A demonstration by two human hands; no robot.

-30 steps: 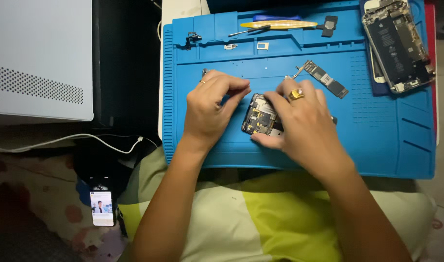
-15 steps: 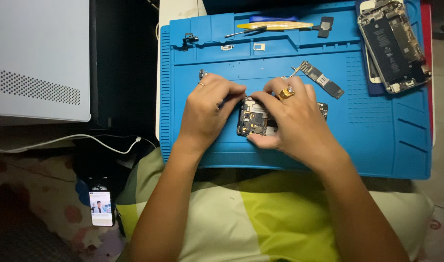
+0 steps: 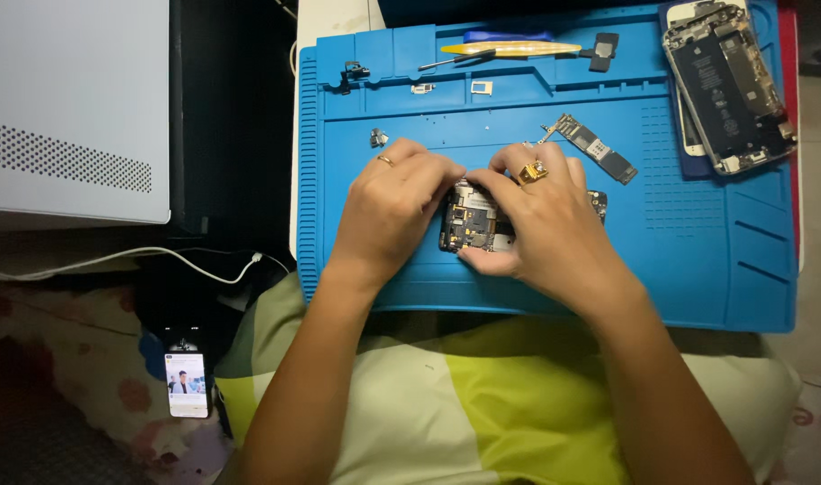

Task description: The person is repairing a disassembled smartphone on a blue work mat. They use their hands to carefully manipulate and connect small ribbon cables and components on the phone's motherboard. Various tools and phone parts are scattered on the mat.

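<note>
fingers of both hands crowd around a small opened phone [image 3: 471, 218] that lies on the blue repair mat [image 3: 698, 260], near the mat's front edge and just left of its middle. left hand [image 3: 394, 205], a thin ring on one finger, curls its fingertips together down onto the phone's upper left corner, as if pinching or pressing some small part there; whether a tool sits between them i cannot tell. right hand [image 3: 554, 224], wearing a chunky gold ring [image 3: 532, 171], wraps the phone's right side, thumb under the lower edge and the other fingers bent over the top, gripping it steady.

judging by what lies open, the strip-down looks well along but not finished. the phone's back is off and its dark circuit boards and metal shields show bare between the hands. already out and set aside: a long narrow logic board [image 3: 597, 149] just beyond the right hand, a small metal bracket [image 3: 378, 137] beside the left hand, and in the mat's upper trays a little dark connector piece [image 3: 353, 72], two tiny metal plates [image 3: 452, 88], a screwdriver [image 3: 455, 60], a yellow pry tool [image 3: 511, 48] and a small black part [image 3: 601, 50]. a second, larger phone [image 3: 726, 90] rests gutted at the mat's far right corner, battery and frame exposed. the boards in the gripped phone look still seated, so that part of the work seems left.

a lit phone [image 3: 186, 384] lies on patterned fabric down left, a white cable [image 3: 123, 259] above it.
</note>
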